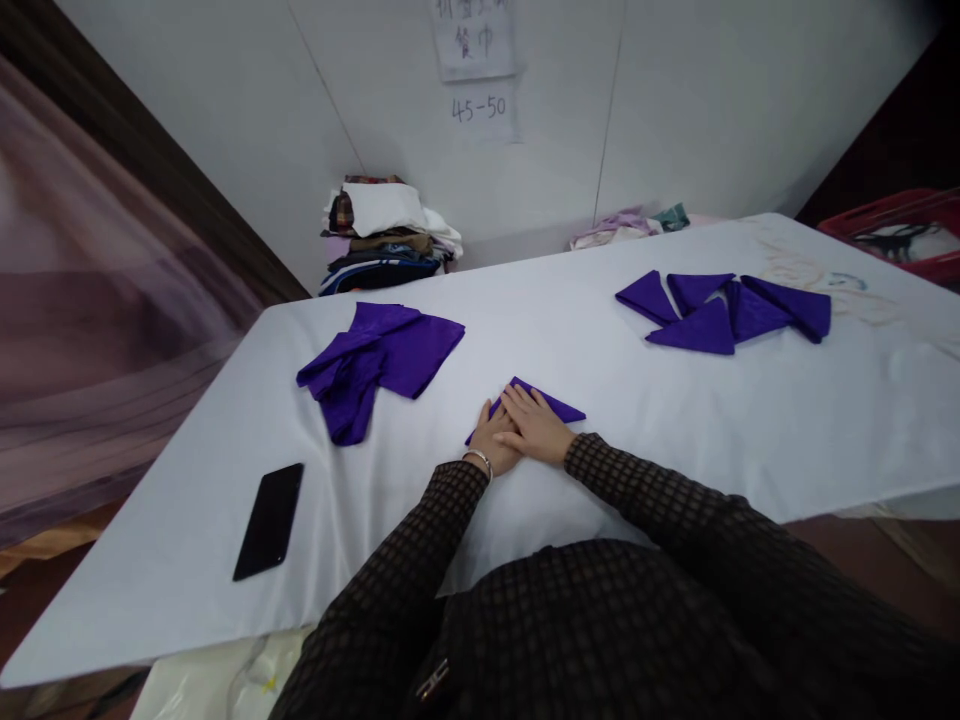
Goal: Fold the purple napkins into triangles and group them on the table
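Purple napkin [553, 403], folded to a small triangle, lies flat on the white table [660, 440] near the front edge, right in front of the person, and both hands are on it. The left hand [491, 438] presses down on the napkin's near left corner with its fingers laid out flat, a bracelet [480, 459] at the wrist. The right hand [537, 428] lies just beside it, partly over the left fingers, palm down and fingers spread along the cloth. Neither hand is gripping anything; both are flat and open on top of the fabric. Dark checked sleeves run back from both wrists to the bottom of the view.

To the left of the hands sits a loose heap of purple cloths [379, 360], rumpled and overlapping. Nearer the front left edge, well apart from the heap, a black phone [268, 520] lies face up on the table. Over on the far right of the tabletop is a cluster of folded purple triangles [720, 310], touching and overlapping one another.

Beyond the far left corner, against the wall [675, 110], a stack of folded clothes [382, 235] in mixed colours rises. A smaller pale bundle [628, 226] sits behind the far edge. Two paper notes [474, 40] hang on the wall above.

At the right edge, past the table, a red crate [885, 222] holds something white with dark markings; what it is cannot be told.
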Available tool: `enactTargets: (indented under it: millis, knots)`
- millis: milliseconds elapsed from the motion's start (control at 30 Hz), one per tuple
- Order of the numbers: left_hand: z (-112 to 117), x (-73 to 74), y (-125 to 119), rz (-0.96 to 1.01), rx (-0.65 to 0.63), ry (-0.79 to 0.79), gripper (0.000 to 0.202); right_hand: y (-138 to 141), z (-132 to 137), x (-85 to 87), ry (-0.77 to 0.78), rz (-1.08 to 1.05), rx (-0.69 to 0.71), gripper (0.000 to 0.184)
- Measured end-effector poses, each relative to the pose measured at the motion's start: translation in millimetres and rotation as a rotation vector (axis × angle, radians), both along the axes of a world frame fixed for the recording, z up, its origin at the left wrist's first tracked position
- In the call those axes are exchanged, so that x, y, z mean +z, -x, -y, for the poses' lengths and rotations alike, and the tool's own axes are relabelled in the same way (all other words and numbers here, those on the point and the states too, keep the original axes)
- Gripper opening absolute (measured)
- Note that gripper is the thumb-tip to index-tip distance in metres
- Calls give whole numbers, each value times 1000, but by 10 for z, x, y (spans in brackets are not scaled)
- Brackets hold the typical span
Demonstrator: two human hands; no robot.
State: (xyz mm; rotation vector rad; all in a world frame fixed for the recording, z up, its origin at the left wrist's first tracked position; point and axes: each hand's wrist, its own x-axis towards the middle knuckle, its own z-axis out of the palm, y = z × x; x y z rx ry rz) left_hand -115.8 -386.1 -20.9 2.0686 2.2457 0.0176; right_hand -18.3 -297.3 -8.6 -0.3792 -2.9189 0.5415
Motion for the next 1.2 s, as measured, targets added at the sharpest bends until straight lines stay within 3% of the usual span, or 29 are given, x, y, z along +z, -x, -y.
enactTargets:
  millis: [300, 533, 767, 900, 967, 1033, 1133, 1200]
  knots:
    - [22, 17, 11, 43, -11, -64, 66, -721, -360, -180, -172, 69, -58, 78]
    - [47, 50, 13, 63, 3, -51, 70, -808, -431, -234, -221, 58, -41, 75]
    - [471, -42, 243, 27, 228, -22, 70, -803, -431, -238, -200, 68, -51, 74]
    - [667, 46, 289, 63, 370, 8, 70, -802, -438, -255, -185, 62, -46, 75]
    - [622, 144, 232, 62, 475, -35, 71, -798, -438, -262, -176, 55, -50, 75]
    - [461, 238, 119, 37, 483, -106, 71, -795, -436, -266, -174, 49, -53, 75]
    - [99, 291, -91, 17, 286, -161, 64, -790, -426, -261, -180, 47, -57, 75]
    - [-114, 247, -194, 19, 225, -149, 60, -785, -418, -255, -184, 51, -58, 75]
